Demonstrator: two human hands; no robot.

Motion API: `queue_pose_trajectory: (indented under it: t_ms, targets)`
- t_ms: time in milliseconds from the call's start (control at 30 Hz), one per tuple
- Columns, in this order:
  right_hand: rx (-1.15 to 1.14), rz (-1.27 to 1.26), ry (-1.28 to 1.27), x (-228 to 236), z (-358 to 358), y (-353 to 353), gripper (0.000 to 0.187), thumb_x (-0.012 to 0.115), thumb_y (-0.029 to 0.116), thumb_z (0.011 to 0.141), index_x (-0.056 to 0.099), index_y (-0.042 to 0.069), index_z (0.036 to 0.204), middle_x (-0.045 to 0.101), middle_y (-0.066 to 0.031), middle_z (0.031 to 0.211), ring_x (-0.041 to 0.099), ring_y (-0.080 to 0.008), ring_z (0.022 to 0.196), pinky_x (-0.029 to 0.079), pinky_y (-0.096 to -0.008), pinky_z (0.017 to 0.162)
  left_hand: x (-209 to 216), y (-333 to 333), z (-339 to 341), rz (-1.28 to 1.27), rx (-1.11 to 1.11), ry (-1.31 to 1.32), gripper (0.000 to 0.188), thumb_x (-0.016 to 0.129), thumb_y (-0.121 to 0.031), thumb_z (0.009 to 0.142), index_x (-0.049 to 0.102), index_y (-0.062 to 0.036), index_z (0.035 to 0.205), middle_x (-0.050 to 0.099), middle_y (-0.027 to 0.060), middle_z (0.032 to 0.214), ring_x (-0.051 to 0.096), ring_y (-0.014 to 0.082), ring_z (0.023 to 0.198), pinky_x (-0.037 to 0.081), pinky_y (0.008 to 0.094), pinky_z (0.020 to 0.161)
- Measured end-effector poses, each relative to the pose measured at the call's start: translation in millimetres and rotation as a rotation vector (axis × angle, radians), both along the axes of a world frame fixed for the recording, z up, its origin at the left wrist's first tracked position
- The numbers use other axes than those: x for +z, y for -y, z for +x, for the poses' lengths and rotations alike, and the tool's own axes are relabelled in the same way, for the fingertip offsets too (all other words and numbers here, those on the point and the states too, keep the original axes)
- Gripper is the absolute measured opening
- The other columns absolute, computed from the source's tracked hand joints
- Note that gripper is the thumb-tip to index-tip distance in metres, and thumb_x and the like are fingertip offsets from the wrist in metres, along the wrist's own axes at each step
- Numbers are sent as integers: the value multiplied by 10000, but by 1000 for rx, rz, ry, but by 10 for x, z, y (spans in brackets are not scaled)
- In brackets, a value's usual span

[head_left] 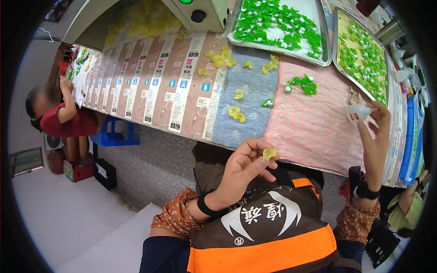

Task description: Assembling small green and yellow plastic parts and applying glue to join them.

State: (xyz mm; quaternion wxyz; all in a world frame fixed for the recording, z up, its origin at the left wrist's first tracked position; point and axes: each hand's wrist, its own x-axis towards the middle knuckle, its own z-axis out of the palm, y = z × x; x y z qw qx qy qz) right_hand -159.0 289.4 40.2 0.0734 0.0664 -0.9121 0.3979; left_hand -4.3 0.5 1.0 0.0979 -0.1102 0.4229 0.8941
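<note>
At the near edge of the surface (195, 123), the left hand (240, 172) pinches a yellow piece (269, 154) in its fingers, well left of the bottle (358, 113) gripped by the right hand (380, 129).

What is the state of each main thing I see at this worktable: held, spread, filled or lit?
Left grip, pinching a yellow piece
Right grip, holding a small bottle
Blue cloth, spread out
Loose yellow pieces, scattered on the blue cloth
Pink cloth, spread out, slightly wrinkled
Left tray, partly covered with green pieces
Right tray, also bearing green pieces
Green lamp, lit
</note>
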Motion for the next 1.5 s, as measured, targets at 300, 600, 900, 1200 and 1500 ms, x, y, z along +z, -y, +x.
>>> queue_pose_trajectory:
  t_ms: [300, 600, 900, 1200, 1500]
  targets:
    - [458, 188, -518, 444, -50, 959, 230, 631, -109, 803, 651, 3, 1002, 654, -152, 994, 614, -330, 947, 469, -395, 836, 6, 63, -4, 29, -17, -44, 271, 554, -128, 1030, 485, -28, 1272, 604, 100, 1179, 608, 125, 1025, 583, 282, 814]
    - [787, 489, -363, -69, -502, 1398, 208, 552, -77, 750, 573, 50, 913, 603, -103, 917, 552, -337, 909, 486, -428, 776, 35, 78, 67, -4, 20, -52, 269, 548, -156, 1029, 489, -4, 1243, 612, 123, 1149, 623, 156, 1030, 605, 311, 805]
    - [753, 392, -284, 21, -253, 1360, 129, 596, -51, 777, 556, 22, 876, 561, -146, 836, 534, -363, 875, 459, -432, 738, -58, 148, 89, 23, 40, -43, 272, 550, -143, 1027, 492, -6, 1255, 611, 115, 1141, 629, 155, 1020, 606, 314, 803]
    - [472, -344, 204, 203, 625, 1202, 119, 669, -63, 858, 608, -13, 948, 613, -45, 850, 568, -89, 714, 466, -243, 653, -66, 85, 70, 66, 92, -74, 269, 567, -93, 1015, 488, -8, 1257, 605, 115, 1158, 632, 154, 1024, 601, 314, 826]
    - [607, -294, -123, 110, 899, 1300, 280, 691, -159, 719, 653, -1, 947, 659, -126, 835, 634, -261, 728, 491, -314, 640, -90, 43, 82, -69, 61, -156, 287, 592, -30, 988, 476, -13, 1250, 588, 81, 1164, 605, 129, 1069, 572, 275, 847]
